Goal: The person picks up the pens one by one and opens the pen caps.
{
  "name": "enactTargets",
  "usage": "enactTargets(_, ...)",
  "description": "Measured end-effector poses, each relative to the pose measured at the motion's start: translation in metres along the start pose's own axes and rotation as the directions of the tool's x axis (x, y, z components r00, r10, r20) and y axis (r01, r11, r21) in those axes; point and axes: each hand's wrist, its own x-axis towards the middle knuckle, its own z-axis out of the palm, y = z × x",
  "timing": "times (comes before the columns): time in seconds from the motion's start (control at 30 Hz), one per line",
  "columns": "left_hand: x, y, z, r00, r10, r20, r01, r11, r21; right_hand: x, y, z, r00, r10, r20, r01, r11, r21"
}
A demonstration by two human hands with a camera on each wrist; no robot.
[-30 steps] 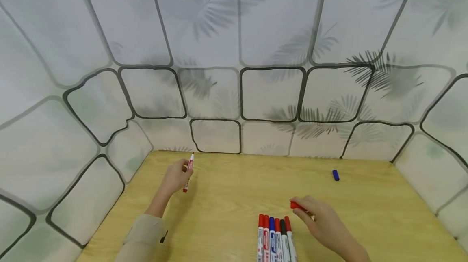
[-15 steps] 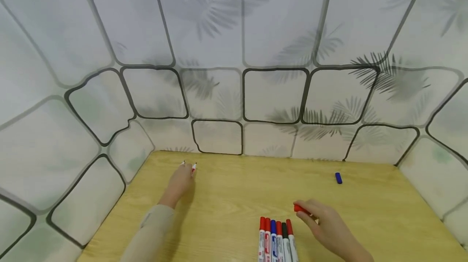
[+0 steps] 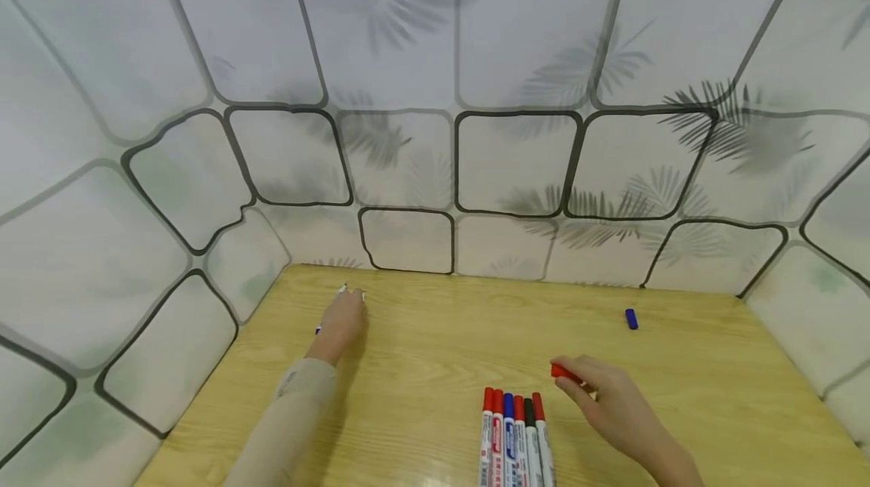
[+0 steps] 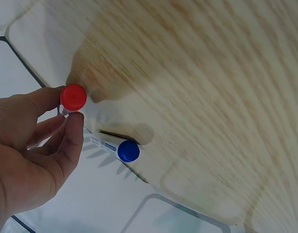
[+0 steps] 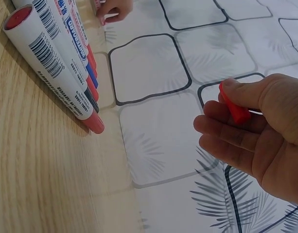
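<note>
My left hand [image 3: 343, 321] pinches an uncapped red marker [image 4: 73, 98] by its barrel at the far left of the table. Its red rear end faces the left wrist view, while in the head view only its tip shows past the fingers. Just beside that hand lies an uncapped marker with a blue end [image 4: 114, 146], mostly covered by the hand in the head view. At the right, my right hand [image 3: 615, 400] holds a red marker cap [image 5: 235, 107] between thumb and forefinger, its other fingers loosely bent.
A row of several capped markers [image 3: 511, 434], with red, blue and black caps, lies side by side at the front, left of my right hand. A loose blue cap [image 3: 631, 319] is at the back right. Patterned cloth [image 3: 408, 170] walls in the wooden table [image 3: 435, 336].
My left hand has moved forward with the red marker and dipped toward the table; the blue-ended marker now shows beside it. My right hand keeps its hold on the red cap.
</note>
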Motion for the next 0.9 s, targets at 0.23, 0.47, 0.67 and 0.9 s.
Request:
enactTargets(0.23, 0.008, -0.007, 0.001, 1.0, -0.016, 0.001, 0.016, 0.999, 0.05, 0.001, 0.002, 0.0, 1.0, 0.012, 0.004, -0.012, 1.0, 0.014)
enactTargets(0.47, 0.017, -0.013, 0.004, 1.0, -0.021, 0.019, 0.02, 0.997, 0.071, 0.001, 0.003, 0.0, 1.0, 0.026, 0.016, -0.026, 0.999, 0.023)
enactTargets(0.67, 0.01, -0.011, 0.002, 1.0, 0.01, -0.003, -0.01, 0.999, 0.047, -0.002, 0.005, -0.001, 0.999, 0.027, 0.018, -0.028, 0.999, 0.033)
enactTargets(0.9, 0.008, -0.013, 0.002, 0.999, 0.018, -0.047, -0.016, 0.999, 0.045, -0.001, 0.004, -0.002, 0.999, 0.039, 0.01, -0.039, 0.999, 0.026)
